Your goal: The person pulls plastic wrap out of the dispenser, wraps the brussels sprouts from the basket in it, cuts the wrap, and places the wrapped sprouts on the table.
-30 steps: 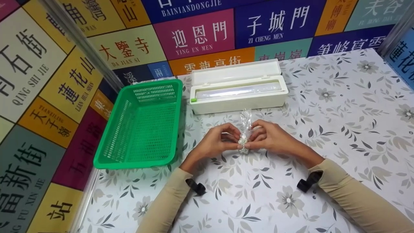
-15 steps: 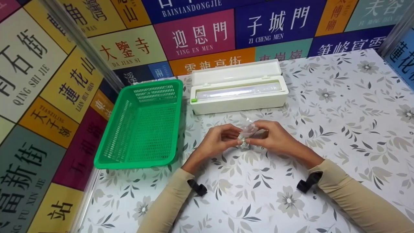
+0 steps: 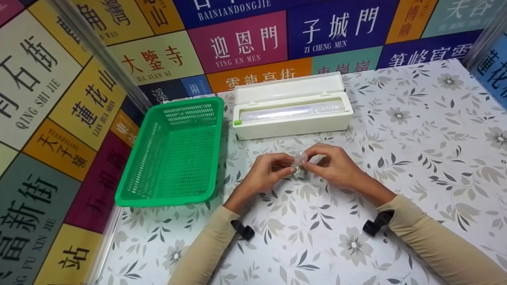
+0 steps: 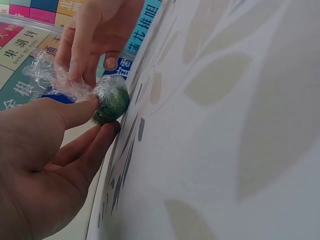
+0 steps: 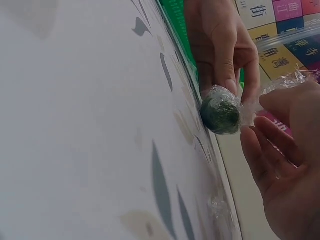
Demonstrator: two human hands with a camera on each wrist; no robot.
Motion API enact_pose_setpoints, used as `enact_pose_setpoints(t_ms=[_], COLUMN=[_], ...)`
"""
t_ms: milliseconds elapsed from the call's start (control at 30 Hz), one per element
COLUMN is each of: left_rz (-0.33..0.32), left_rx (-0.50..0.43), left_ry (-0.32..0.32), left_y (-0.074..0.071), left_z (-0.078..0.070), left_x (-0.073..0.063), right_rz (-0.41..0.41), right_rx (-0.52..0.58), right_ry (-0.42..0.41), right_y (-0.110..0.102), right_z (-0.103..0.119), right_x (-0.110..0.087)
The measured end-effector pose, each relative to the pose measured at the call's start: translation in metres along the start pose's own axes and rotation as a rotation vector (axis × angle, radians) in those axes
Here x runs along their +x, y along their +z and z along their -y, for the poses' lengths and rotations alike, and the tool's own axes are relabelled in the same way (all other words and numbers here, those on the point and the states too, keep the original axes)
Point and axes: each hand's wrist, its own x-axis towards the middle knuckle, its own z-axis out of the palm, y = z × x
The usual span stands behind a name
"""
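Note:
A small round green ball (image 4: 114, 105) wrapped in clear cling film sits close over the table, between both hands. In the head view it is a tiny glinting bundle. My left hand (image 3: 266, 171) pinches the ball between thumb and fingertips from the left. From the other side, my right hand (image 3: 336, 163) pinches the gathered film neck right beside the ball. The loose film tail (image 4: 42, 72) puffs out past the fingers in the left wrist view. What the green ball is made of is veiled by the wrinkled film.
A white cling film box (image 3: 293, 130) with its lid raised stands behind the hands, a film roll (image 3: 293, 111) inside. To the left is a green perforated basket (image 3: 217, 158). Flower-patterned cloth (image 3: 352, 245) covers the table, and printed panels (image 3: 245, 43) rise at the back and left.
The film tail stood upright above the ball; now it is gathered low between the hands. My right fingers have shifted slightly up onto the film. My left hand has barely moved.

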Motion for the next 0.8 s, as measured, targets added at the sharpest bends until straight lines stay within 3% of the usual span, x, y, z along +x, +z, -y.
enact_pose_setpoints(t_ms=[267,367,500,800], left_rz=[-0.034,-0.037,-0.052,-0.058], left_rx=[0.062,0.088,0.049,0.078], left_ry=[0.016,0.042,0.07,0.045], left_y=[0.0023,0.0019,-0.0006,-0.0036], left_z=[-0.0007,-0.0009,-0.0016,-0.0015], left_x=[0.0001,0.0,-0.0009,-0.0007], right_rz=[0.073,0.072,0.05,0.067], right_rx=[0.044,0.036,0.044,0.043], right_ry=[0.006,0.018,0.046,0.031], right_y=[0.0006,0.0005,0.0007,-0.001], right_z=[-0.0011,-0.0014,-0.0012,0.0002], right_x=[-0.0014,-0.0014,-0.0012,-0.001])
